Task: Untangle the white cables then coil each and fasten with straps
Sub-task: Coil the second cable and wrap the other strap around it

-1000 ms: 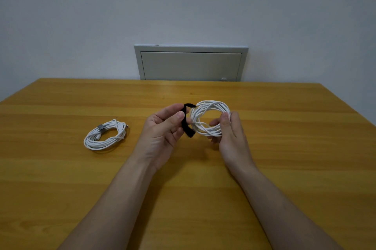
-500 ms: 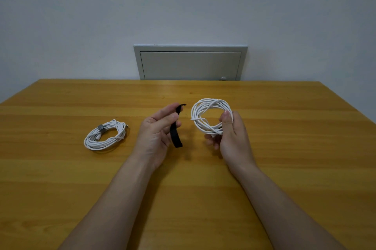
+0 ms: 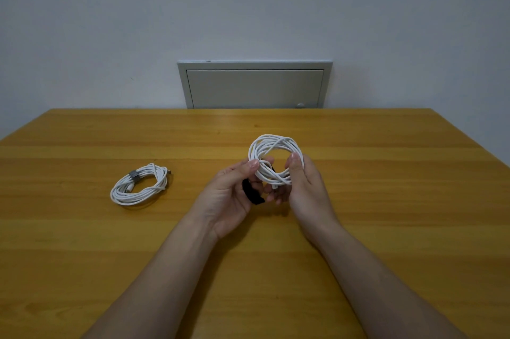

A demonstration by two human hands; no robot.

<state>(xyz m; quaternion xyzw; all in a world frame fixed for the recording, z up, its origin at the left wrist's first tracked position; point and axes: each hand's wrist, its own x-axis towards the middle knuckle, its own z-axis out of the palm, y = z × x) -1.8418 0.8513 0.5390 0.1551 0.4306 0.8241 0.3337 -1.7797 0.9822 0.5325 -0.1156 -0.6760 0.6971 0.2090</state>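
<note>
A white cable coil (image 3: 276,145) is held upright above the wooden table (image 3: 386,200). My right hand (image 3: 306,189) grips the coil's right and lower side, thumb on the front. My left hand (image 3: 231,195) pinches the coil's left side with thumb and fingers. A black strap (image 3: 252,194) hangs from my left hand beneath the coil, and its upper end shows inside the ring. On the table's left lies a second white cable coil (image 3: 139,184), bound by a grey strap (image 3: 133,174).
A grey wall panel (image 3: 254,85) with a small round knob sits behind the table's far edge. The table's right edge slants in from the right side of the view.
My left hand moved right with the black strap, from apart from the coil to touching its left side. The strap now lies under and through the ring. The right hand kept its hold.
</note>
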